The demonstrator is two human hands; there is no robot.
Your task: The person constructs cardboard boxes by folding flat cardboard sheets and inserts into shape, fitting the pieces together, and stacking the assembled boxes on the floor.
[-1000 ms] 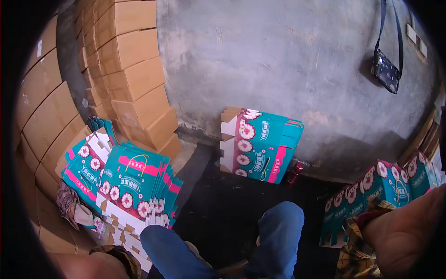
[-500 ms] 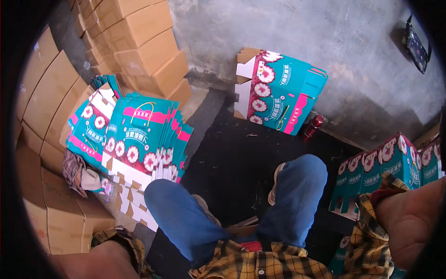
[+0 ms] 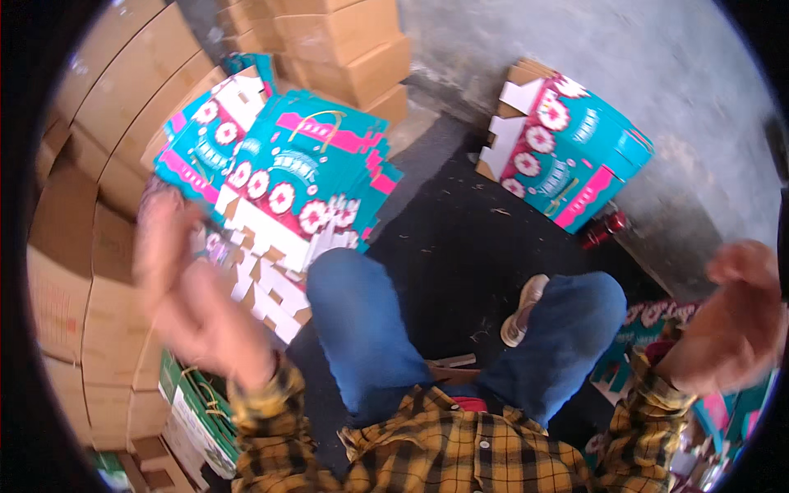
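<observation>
Both my hands are raised and blurred by motion. My left hand is in front of the brown cartons at left, its fingers apart and nothing visible in it. Just beyond it lies a fanned stack of flat teal carton sleeves with pink bands, flower-like pictures and yellow cord handles. At the right edge, my right hand has loosely curled fingers, with a gap at the thumb and nothing seen in it. Teal boxes stand below and beside it, partly hidden by that arm.
Brown cartons are piled along the left and back. Another teal bundle leans by the grey wall, near a red flask. A green-and-white box stands by my left forearm. Black matting covers the floor between my knees.
Both hands have come up into view from the lower edges. The view has shifted, so the stacks at left appear further right and the green-and-white box now shows.
</observation>
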